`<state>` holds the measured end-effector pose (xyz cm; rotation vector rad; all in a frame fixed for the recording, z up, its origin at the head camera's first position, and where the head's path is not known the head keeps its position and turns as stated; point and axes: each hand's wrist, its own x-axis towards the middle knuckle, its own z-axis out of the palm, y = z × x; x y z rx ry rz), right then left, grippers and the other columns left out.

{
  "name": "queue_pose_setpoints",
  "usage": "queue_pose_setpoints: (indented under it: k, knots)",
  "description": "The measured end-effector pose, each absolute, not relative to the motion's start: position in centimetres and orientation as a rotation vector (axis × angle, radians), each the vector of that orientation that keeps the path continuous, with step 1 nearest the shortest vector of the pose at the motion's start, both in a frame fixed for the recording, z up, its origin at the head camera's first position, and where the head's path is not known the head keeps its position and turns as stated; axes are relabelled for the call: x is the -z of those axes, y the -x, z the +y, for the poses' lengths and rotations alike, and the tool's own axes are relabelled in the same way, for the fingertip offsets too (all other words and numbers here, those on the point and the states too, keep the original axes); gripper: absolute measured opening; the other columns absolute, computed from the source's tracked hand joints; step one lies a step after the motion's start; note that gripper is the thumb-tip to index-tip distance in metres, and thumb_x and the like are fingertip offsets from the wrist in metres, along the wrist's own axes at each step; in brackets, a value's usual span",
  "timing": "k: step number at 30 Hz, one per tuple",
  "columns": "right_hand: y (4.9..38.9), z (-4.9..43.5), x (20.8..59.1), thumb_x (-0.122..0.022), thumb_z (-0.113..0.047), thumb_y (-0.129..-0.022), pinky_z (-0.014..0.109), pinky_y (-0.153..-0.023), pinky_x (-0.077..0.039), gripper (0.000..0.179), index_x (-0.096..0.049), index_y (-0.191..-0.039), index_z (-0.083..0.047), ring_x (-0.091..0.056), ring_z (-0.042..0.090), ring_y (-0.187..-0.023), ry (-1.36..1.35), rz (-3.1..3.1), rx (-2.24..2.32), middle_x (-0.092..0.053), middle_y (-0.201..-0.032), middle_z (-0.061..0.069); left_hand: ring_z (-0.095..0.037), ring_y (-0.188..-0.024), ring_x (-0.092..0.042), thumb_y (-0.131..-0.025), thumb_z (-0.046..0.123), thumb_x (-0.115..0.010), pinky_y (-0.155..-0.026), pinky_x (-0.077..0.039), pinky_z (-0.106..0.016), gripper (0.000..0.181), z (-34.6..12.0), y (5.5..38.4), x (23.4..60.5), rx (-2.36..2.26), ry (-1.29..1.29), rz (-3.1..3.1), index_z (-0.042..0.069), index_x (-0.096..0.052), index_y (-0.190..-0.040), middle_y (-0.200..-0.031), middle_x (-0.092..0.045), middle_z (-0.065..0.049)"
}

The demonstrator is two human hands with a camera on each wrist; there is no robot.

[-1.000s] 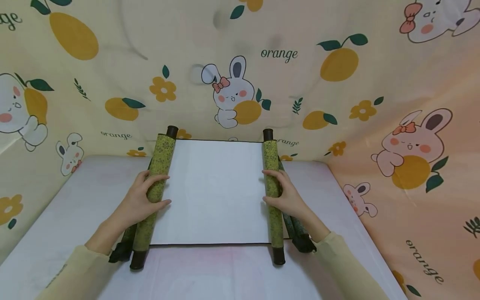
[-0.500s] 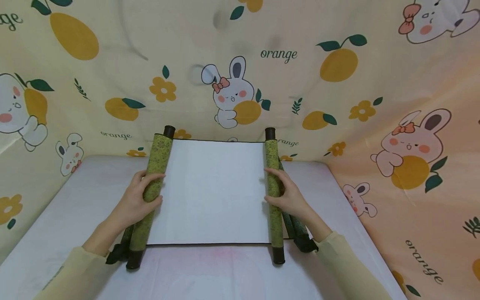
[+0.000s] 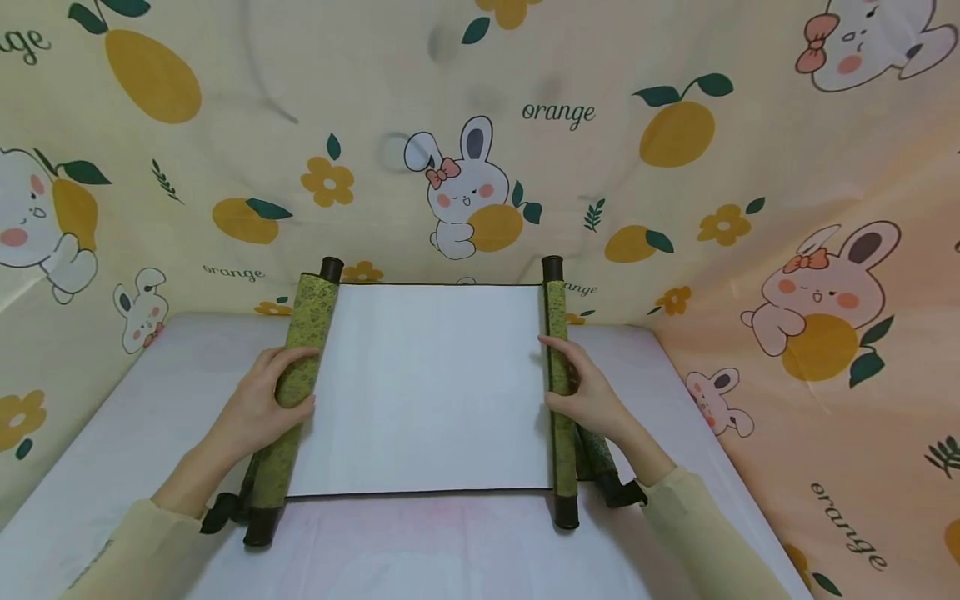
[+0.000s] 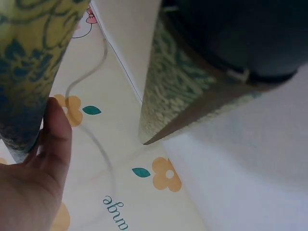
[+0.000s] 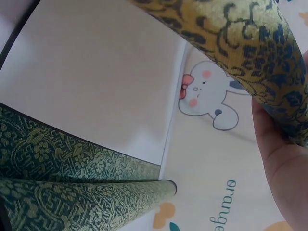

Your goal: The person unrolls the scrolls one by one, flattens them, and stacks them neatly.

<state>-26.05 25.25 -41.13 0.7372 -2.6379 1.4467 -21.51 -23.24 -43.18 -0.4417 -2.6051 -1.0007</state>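
A hanging scroll lies partly unrolled in the head view, its white sheet [image 3: 435, 383] spread between two rolls in yellow-green patterned cloth with dark end knobs. My left hand [image 3: 255, 408] grips the left roll [image 3: 311, 308], thumb and fingers on either side of it. Around the right roll [image 3: 564, 454], which is slimmer, the fingers and thumb of my right hand [image 3: 592, 396] are curled. In the left wrist view the left roll [image 4: 33, 53] sits against my left hand [image 4: 38, 187]. The right wrist view has the right roll [image 5: 260, 53] in my right hand [image 5: 284, 178].
Outside and partly behind the held rolls lie darker green rolls, one at the right [image 3: 600, 458] and one at the left, where a dark knob [image 3: 219, 512] shows. Everything stands on a white table [image 3: 420, 550]. A patterned cloth [image 3: 360, 75] rises behind and at the sides.
Both hands have moved apart, the left roll going left and the right roll going right. More of the white sheet shows between them. My grip stays the same.
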Motion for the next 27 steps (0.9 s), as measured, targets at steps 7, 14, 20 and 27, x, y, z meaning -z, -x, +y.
queue_pose_setpoints:
  k: [7, 14, 20, 27]
  knots:
    - [26.08, 25.52, 41.04, -0.066, 0.015, -0.082, 0.038, -0.076, -0.04, 0.086, -0.045, -0.157, -0.021, -0.041, 0.031, -0.117, -0.705, -2.653, -1.41, -0.036, -0.156, 0.015, -0.062, -0.13, -0.042, -0.083, -0.001, -0.074, -0.092, -0.041, -0.078, 0.066, -23.39, 21.58, 43.3, 1.012, 0.43, -2.614, 0.009, -0.055, -0.146, -0.144, -0.037, -0.038]
    - [26.17, 25.31, 40.99, -0.077, 0.006, -0.088, 0.041, -0.079, -0.037, 0.071, -0.054, -0.15, -0.019, -0.04, 0.031, -0.109, -0.669, -2.646, -1.391, -0.038, -0.147, 0.017, -0.061, -0.124, -0.045, -0.086, 0.001, -0.073, -0.09, -0.043, -0.076, 0.06, -23.19, 21.72, 43.07, 1.028, 0.427, -2.66, 0.009, -0.059, -0.143, -0.146, -0.032, -0.039]
    - [26.41, 25.36, 41.2, -0.084, -0.006, -0.088, 0.047, -0.092, -0.034, 0.069, -0.055, -0.149, -0.018, -0.039, 0.032, -0.126, -0.658, -2.628, -1.386, -0.039, -0.148, 0.016, -0.061, -0.125, -0.045, -0.082, 0.006, -0.087, -0.093, -0.044, -0.076, 0.067, -22.97, 21.73, 43.04, 1.028, 0.417, -2.662, 0.008, -0.057, -0.142, -0.146, -0.031, -0.038]
    - [26.49, 25.9, 41.19, -0.077, 0.006, -0.088, 0.042, -0.086, -0.039, 0.07, -0.053, -0.151, -0.015, -0.042, 0.025, -0.114, -0.706, -2.592, -1.373, -0.046, -0.143, 0.016, -0.063, -0.125, -0.043, -0.088, 0.001, -0.075, -0.091, -0.043, -0.077, 0.062, -23.47, 21.54, 42.84, 1.082, 0.385, -2.66, 0.008, -0.054, -0.146, -0.147, -0.03, -0.039]
